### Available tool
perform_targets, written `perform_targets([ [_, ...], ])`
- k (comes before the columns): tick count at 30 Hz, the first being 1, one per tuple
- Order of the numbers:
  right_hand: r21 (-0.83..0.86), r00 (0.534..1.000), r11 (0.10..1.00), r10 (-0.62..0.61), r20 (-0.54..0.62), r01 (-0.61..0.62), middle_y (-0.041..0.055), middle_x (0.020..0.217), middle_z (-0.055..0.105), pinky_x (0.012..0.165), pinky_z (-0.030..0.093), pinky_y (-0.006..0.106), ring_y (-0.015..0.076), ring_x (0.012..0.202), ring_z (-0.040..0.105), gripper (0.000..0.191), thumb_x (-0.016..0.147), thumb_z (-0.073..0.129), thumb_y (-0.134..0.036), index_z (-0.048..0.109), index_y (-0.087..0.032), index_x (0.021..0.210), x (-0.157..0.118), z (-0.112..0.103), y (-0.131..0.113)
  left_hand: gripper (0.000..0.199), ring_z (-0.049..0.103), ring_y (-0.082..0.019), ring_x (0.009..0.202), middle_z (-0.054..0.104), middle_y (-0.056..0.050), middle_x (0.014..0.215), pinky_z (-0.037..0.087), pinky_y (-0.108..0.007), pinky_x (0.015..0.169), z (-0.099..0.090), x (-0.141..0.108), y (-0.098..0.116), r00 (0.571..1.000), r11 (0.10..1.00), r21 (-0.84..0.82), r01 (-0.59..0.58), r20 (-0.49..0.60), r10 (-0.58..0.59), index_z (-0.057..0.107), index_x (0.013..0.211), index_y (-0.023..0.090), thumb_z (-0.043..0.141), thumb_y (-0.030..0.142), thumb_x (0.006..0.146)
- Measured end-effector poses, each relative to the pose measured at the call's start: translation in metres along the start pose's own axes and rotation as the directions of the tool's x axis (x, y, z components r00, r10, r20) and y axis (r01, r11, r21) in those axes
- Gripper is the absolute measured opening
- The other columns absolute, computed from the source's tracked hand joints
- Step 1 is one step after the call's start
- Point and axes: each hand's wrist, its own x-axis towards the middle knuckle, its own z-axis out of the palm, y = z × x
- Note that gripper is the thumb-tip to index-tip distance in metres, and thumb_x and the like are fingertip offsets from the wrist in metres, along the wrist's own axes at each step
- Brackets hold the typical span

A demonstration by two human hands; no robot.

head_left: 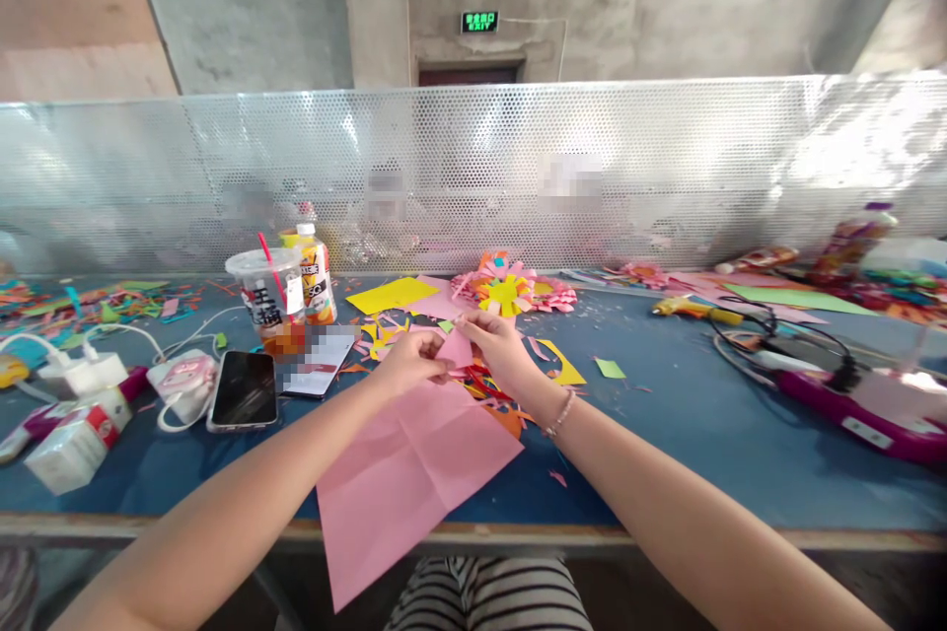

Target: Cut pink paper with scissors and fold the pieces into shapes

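Between my two hands is a small piece of pink paper, pinched from both sides above the table. My left hand grips its left edge with thumb and fingers. On the other side, my right hand has its fingertips closed at the paper's upper right. A large creased sheet of pink paper lies below my hands, its lower corner hanging past the table's front edge. Just behind sit paper flowers in pink, yellow and orange. Cut scraps lie around and partly under my hands.
At left stand a plastic drink cup with a red straw and an orange bottle. Near them lie a phone, chargers and cables. A yellow glue gun and a purple power strip are at right. A perforated metal divider runs behind.
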Motion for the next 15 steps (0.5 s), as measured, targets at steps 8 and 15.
perform_targets([
  [8,-0.049,0.997,0.996,-0.072,0.006,0.073,-0.0008,0.062,0.051,0.048,0.036,0.022,0.0092,0.053,0.044,0.028,0.068,0.057,-0.045,0.056,-0.018,0.07,-0.0021,0.0002,-0.0005,0.019,0.056,-0.01,0.048,0.052,0.003,0.052,0.048,-0.026,0.052,0.0029,-0.0028,0.0074,1.0,1.0,0.01,0.007,-0.029,-0.006,0.047,0.063,0.014,0.065,0.016,0.059],
  [15,0.018,1.0,1.0,-0.01,0.013,0.01,-0.0009,0.057,0.05,0.047,0.037,0.023,0.0093,0.05,0.044,0.028,0.064,0.06,-0.045,0.057,-0.017,0.066,-0.0024,0.0024,-0.0038,0.017,0.057,-0.011,0.052,0.054,0.002,0.057,0.049,-0.026,0.054,0.0003,0.0001,0.0001,1.0,0.999,0.015,-0.029,0.0,0.029,0.051,0.066,0.012,0.065,0.02,0.059],
])
